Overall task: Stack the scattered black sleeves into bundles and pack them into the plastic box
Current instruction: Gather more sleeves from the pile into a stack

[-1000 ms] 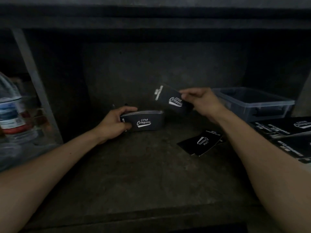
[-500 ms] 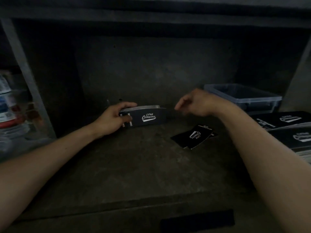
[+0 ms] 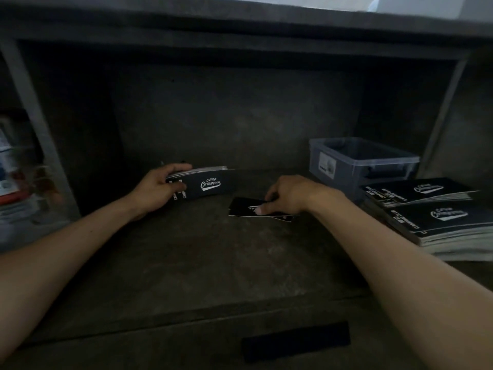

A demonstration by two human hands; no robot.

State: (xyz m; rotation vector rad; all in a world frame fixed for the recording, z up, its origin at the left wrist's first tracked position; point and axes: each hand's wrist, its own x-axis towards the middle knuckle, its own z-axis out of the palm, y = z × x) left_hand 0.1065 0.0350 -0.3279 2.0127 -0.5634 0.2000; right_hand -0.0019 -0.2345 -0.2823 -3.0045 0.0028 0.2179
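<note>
My left hand [image 3: 156,189] grips a bundle of black sleeves [image 3: 206,184] standing on its long edge on the dark shelf, white logo facing me. My right hand [image 3: 286,196] is down on the loose black sleeves [image 3: 241,208] lying flat in the middle of the shelf, thumb and fingers pinching the top one. The clear plastic box [image 3: 362,162] stands at the back right, beyond my right hand; its inside is too dark to read. Two thick stacks of black sleeves [image 3: 437,212] lie flat at the right edge.
The shelf [image 3: 186,263] is a dark recess with a back wall and a low top. Bottles and clutter [image 3: 16,182] sit behind a metal upright on the left. A dark strip [image 3: 294,340] lies on the front ledge.
My right hand put its sleeve onto the bundle in my left hand, then dropped to the loose sleeves on the shelf and took hold of the top one. The left hand stayed.
</note>
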